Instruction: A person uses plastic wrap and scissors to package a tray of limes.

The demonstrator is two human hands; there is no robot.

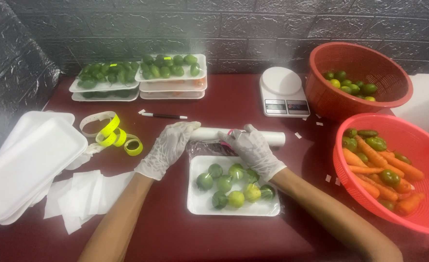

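Observation:
Both hands wear thin white gloves. My left hand (168, 145) grips the left end of a white roll of cling film (272, 138) lying across the dark red table. My right hand (251, 148) rests on the roll's middle, fingers curled over it near a pink spot. Clear film stretches from the roll toward me over a white foam tray (195, 204) holding several small green and yellow-green limes (224, 187).
Stacked trays of wrapped limes (171, 73) stand at the back, with a white kitchen scale (282, 92) to their right. Two red baskets hold limes (360, 77) and carrots with limes (394, 170). Empty foam trays (25, 165), paper squares (79, 194), yellow tape rolls (117, 138), a pen (166, 116).

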